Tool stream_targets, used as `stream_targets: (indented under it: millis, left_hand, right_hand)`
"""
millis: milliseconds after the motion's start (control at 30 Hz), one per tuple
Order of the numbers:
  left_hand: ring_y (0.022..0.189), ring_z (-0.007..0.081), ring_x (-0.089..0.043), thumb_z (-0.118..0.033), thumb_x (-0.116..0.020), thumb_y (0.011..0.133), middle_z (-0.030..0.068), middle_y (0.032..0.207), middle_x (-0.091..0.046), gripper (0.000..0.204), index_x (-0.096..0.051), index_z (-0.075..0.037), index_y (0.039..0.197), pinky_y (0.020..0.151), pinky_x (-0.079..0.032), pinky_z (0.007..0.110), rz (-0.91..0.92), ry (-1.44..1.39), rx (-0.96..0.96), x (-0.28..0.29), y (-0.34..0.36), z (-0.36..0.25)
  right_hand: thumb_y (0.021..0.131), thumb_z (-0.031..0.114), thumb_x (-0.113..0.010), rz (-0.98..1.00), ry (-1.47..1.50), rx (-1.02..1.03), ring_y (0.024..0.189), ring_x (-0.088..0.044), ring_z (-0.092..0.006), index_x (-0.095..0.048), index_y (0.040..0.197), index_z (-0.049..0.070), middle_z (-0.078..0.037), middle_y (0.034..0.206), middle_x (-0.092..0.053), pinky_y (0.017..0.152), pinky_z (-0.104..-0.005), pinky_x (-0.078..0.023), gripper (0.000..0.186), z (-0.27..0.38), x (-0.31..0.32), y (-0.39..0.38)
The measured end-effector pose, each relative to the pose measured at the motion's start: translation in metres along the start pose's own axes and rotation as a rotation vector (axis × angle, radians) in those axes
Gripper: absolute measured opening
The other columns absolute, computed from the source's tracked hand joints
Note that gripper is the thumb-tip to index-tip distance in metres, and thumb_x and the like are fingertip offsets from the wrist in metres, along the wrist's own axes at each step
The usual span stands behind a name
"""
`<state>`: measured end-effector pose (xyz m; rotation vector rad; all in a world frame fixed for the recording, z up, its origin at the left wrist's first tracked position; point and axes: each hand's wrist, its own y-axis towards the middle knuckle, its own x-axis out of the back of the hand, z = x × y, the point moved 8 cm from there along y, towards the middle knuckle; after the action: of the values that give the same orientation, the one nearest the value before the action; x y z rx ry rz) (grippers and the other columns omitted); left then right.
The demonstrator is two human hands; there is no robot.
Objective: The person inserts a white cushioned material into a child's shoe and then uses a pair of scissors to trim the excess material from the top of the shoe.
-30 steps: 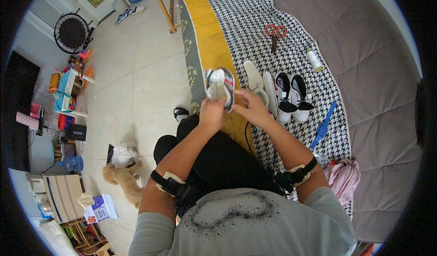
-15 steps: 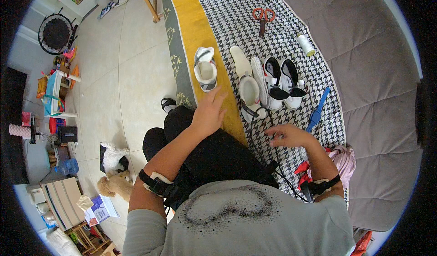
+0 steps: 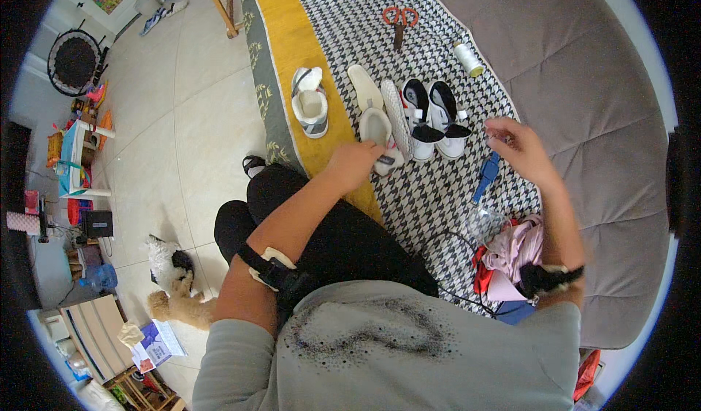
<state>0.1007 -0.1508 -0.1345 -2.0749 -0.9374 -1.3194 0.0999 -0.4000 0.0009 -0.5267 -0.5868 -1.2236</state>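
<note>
Scissors (image 3: 399, 19), thread spool (image 3: 468, 59) beyond shoes (image 3: 437, 119)

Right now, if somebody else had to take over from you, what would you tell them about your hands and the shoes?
Left hand: resting on the light shoe nearest the lap, fingers curled on it.
Right hand: raised above the checked blanket, fingers pinched; whether they hold anything is too small to tell.
Black-and-white pair stands side by side next to the light shoe. One grey-and-white shoe sits apart on the yellow strip.
Scissors and a thread spool lie farther off, a blue tool below the right hand.
</note>
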Motion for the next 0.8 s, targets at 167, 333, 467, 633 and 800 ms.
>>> stream_targets:
  millis: [167, 333, 467, 633, 800]
  left_hand:
    - [0.078, 0.0343, -0.057, -0.002, -0.055, 0.070, 0.0125, 0.084, -0.054, 0.015, -0.054, -0.005, 0.085, 0.067, -0.047, 0.043, -0.142, 0.019, 0.042, 0.027, -0.028, 0.004]
    - [0.078, 0.0343, -0.056, 0.000, -0.054, 0.069, 0.0125, 0.081, -0.053, 0.014, -0.049, -0.004, 0.082, 0.065, -0.047, 0.043, -0.213, -0.031, 0.070, 0.031, -0.056, 0.021]
    - [0.077, 0.0340, -0.056, 0.001, -0.055, 0.068, 0.0124, 0.082, -0.051, 0.018, -0.049, -0.004, 0.083, 0.066, -0.046, 0.043, -0.246, -0.068, 0.049, 0.038, -0.051, 0.024]
    - [0.086, 0.0344, -0.056, 0.002, -0.055, 0.068, 0.0130, 0.096, -0.054, 0.028, -0.051, -0.006, 0.094, 0.071, -0.047, 0.042, -0.232, -0.093, 0.012, 0.040, -0.032, 0.023]
    - [0.096, 0.0342, -0.056, 0.004, -0.053, 0.070, 0.0149, 0.115, -0.053, 0.040, -0.050, -0.009, 0.108, 0.077, -0.048, 0.041, -0.424, -0.272, 0.184, 0.104, -0.034, 0.028]
  right_hand:
    - [0.085, 0.011, -0.057, 0.015, 0.128, 0.170, 0.096, -0.059, -0.0201, -0.053, 0.115, 0.000, -0.013, 0.108, -0.061, 0.084, -0.0299, -0.046, 0.032, 0.027, -0.122, 0.131]
    - [0.079, 0.016, -0.060, -0.067, -0.768, -0.125, 0.099, -0.056, -0.0302, -0.048, 0.118, 0.002, -0.016, 0.111, -0.057, 0.087, -0.0383, -0.043, 0.043, 0.004, -0.199, 0.202]
    - [0.076, 0.012, -0.059, -0.165, -0.537, -0.060, 0.092, -0.058, -0.0322, -0.055, 0.110, 0.005, -0.018, 0.102, -0.059, 0.082, -0.0379, -0.045, 0.034, -0.014, -0.201, 0.206]
    - [0.081, 0.009, -0.058, -0.556, 0.216, 0.058, 0.078, -0.062, -0.0236, -0.059, 0.104, 0.000, -0.015, 0.089, -0.064, 0.073, -0.0320, -0.048, 0.025, 0.004, -0.109, 0.174]
    - [0.084, 0.009, -0.057, -0.232, 0.652, -0.034, 0.076, -0.057, -0.0093, -0.058, 0.108, 0.001, -0.005, 0.093, -0.062, 0.069, -0.0225, -0.046, 0.025, 0.053, -0.077, 0.116]
